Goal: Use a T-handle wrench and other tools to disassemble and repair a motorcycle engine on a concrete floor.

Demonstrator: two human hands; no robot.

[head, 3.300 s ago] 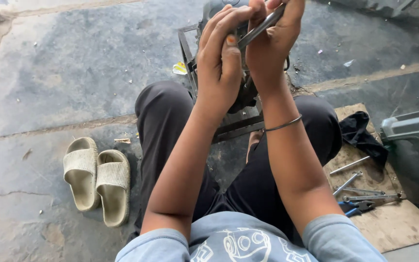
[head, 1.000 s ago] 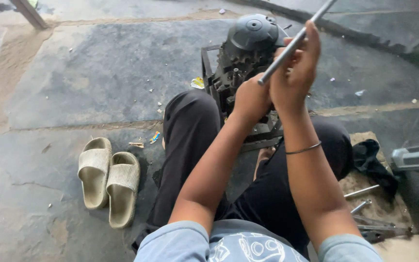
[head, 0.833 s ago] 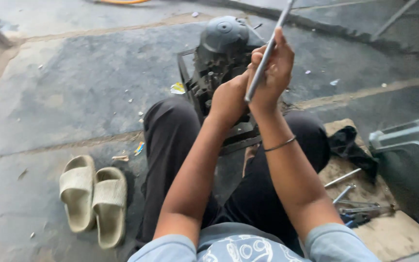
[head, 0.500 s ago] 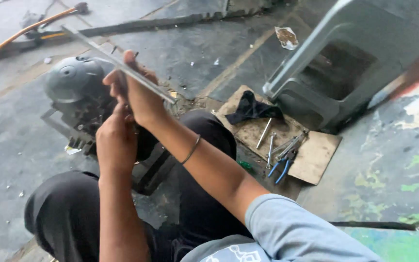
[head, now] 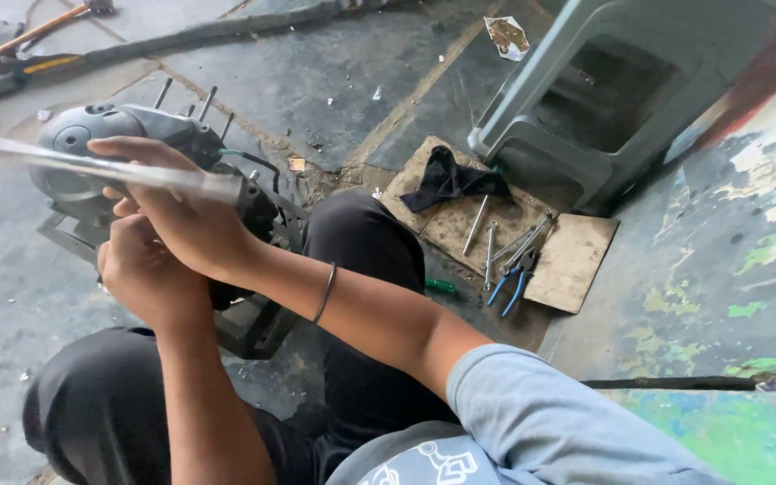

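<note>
My right hand [head: 186, 224] grips a long thin metal rod [head: 92, 166] that lies almost level across the left of the head view, blurred by motion. My left hand [head: 141, 274] is closed just below and against it; whether it also grips the rod is hidden. Behind both hands sits a dark grey engine [head: 127, 144] with several studs sticking up, resting on a black metal stand [head: 258, 328]. A thin bangle circles my right wrist. My legs in black trousers fold around the stand.
To the right, a cardboard sheet [head: 577, 260] carries a black rag [head: 451, 180], two metal wrenches [head: 482, 238] and blue-handled pliers [head: 514, 283]. A grey plastic stool [head: 604, 99] lies tipped behind it. Hoses run along the far edge; the floor at right is paint-stained.
My view has swung right: the sandals have left the frame and the stool, cardboard and tools came in. The rod went from steeply raised to nearly level.
</note>
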